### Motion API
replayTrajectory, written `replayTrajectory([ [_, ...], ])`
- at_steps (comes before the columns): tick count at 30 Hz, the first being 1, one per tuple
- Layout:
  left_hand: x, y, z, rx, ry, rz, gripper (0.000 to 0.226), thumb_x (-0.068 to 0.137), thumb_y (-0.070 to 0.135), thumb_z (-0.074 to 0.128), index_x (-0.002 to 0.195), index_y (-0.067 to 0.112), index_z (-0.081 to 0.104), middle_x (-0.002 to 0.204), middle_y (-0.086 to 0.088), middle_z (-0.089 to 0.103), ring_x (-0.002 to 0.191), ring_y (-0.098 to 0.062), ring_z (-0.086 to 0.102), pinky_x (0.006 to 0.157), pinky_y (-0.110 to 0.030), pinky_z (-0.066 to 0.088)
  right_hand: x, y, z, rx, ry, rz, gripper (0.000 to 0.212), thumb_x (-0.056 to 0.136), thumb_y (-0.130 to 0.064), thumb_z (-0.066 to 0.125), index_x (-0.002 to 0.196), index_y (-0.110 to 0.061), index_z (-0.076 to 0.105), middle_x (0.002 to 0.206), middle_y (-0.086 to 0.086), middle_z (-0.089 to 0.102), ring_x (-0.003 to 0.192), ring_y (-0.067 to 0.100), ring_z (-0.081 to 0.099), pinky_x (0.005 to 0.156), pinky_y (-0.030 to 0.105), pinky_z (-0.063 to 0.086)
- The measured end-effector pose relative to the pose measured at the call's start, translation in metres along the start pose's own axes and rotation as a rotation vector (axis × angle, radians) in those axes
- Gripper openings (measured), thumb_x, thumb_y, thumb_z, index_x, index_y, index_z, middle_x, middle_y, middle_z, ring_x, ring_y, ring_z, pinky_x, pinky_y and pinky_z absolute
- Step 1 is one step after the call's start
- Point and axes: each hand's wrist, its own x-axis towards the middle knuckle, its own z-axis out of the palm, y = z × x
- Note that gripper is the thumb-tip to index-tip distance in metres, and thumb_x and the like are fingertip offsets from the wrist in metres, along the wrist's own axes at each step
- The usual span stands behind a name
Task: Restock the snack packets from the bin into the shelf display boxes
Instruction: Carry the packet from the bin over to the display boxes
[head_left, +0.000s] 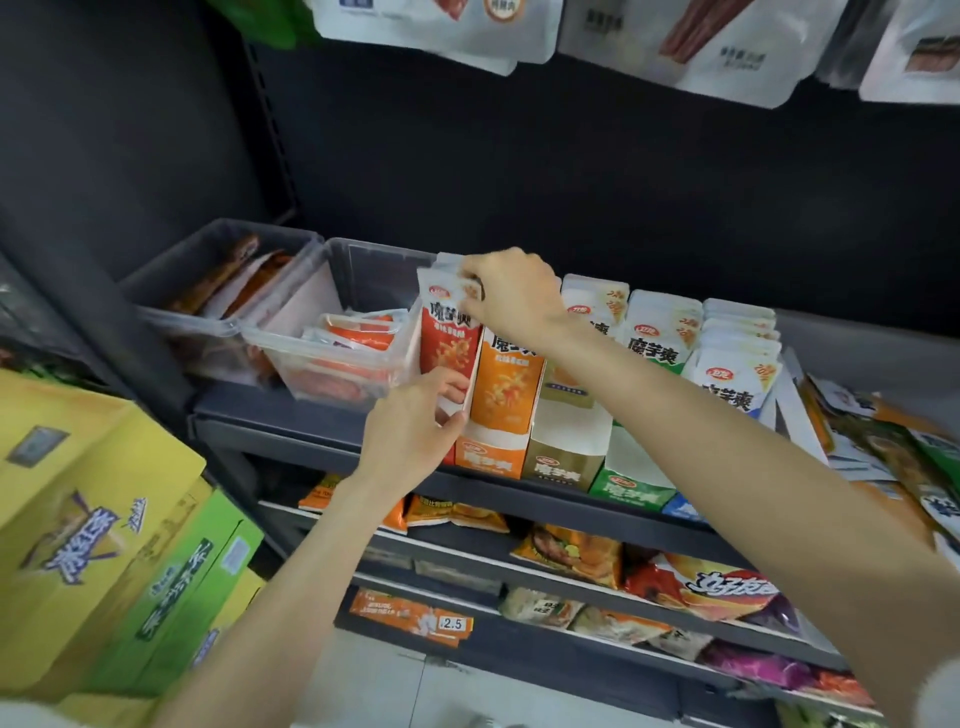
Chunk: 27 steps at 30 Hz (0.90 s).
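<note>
the clear bin (332, 358) at left holds more red packets. left hand (415, 421) pinches the lower edge of the red snack packets (448, 343), which stand in the leftmost display box (451, 457). right hand (511, 293) clamps their tops. they're probably light, soft and slippery; best held by the edges.

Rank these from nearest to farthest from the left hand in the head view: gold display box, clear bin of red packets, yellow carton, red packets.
From the left hand:
1. Red packets, gripped at their base.
2. Clear bin to the left and gold display box to the right: too close to call.
3. Yellow carton, far left.
</note>
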Motion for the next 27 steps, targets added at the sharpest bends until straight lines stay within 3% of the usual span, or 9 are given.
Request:
replayTrajectory([
  [5,-0.001,-0.001,-0.001,0.023,0.005,0.003,0.029,0.087,0.034,0.065,0.113,0.026,0.059,0.106,0.006,0.068,0.083,-0.011,0.067,0.079,-0.033,0.057,-0.001,0.017,0.001,0.019,0.199,-0.007,0.018,0.088,-0.013,0.058,0.105,-0.017,0.063,0.108,0.001,0.057,0.100,0.019,0.052,0.069,0.030,0.045],
  [10,-0.003,0.023,0.000,-0.030,0.173,0.090,0.030,0.087,0.038,0.063,0.113,0.023,0.061,0.100,0.006,0.068,0.086,-0.006,0.061,0.078,-0.022,0.049,-0.045,0.048,-0.036,0.232,0.158,0.001,0.016,0.088,-0.024,0.061,0.103,-0.019,0.066,0.101,-0.002,0.060,0.090,0.014,0.055,0.077,0.036,0.049],
  [15,0.000,0.087,0.010,-0.292,0.201,0.430,0.022,0.089,0.026,0.058,0.108,0.017,0.064,0.093,0.016,0.060,0.087,-0.001,0.057,0.077,-0.019,0.049,-0.152,0.095,-0.100,0.282,0.064,0.086,0.014,0.090,-0.018,0.061,0.103,-0.021,0.065,0.092,-0.010,0.065,0.082,0.001,0.060,0.074,0.010,0.043],
  [21,-0.002,0.181,0.049,-0.454,-0.138,0.700,0.025,0.090,0.026,0.055,0.112,0.018,0.063,0.095,0.014,0.063,0.094,0.003,0.054,0.088,-0.012,0.039,-0.284,0.180,-0.150,0.242,-0.029,0.471,0.022,0.086,-0.010,0.066,0.095,-0.029,0.063,0.089,-0.005,0.071,0.084,-0.005,0.062,0.073,0.003,0.043],
  [24,-0.002,0.217,0.079,-0.323,-0.306,0.773,0.030,0.091,0.035,0.053,0.117,0.022,0.061,0.105,0.014,0.062,0.102,-0.003,0.051,0.091,-0.018,0.035,-0.326,0.209,-0.150,0.149,-0.259,0.617,0.025,0.085,-0.034,0.064,0.110,-0.031,0.062,0.105,-0.008,0.067,0.090,-0.005,0.060,0.074,0.004,0.038],
  [27,0.002,0.239,0.104,-0.125,-0.399,0.800,0.040,0.090,0.045,0.048,0.125,0.027,0.056,0.119,0.009,0.061,0.113,-0.010,0.048,0.097,-0.026,0.029,-0.348,0.228,-0.139,0.048,-0.444,0.643,0.068,0.075,-0.061,0.056,0.135,-0.029,0.048,0.135,-0.003,0.053,0.111,0.011,0.054,0.090,0.020,0.039],
])
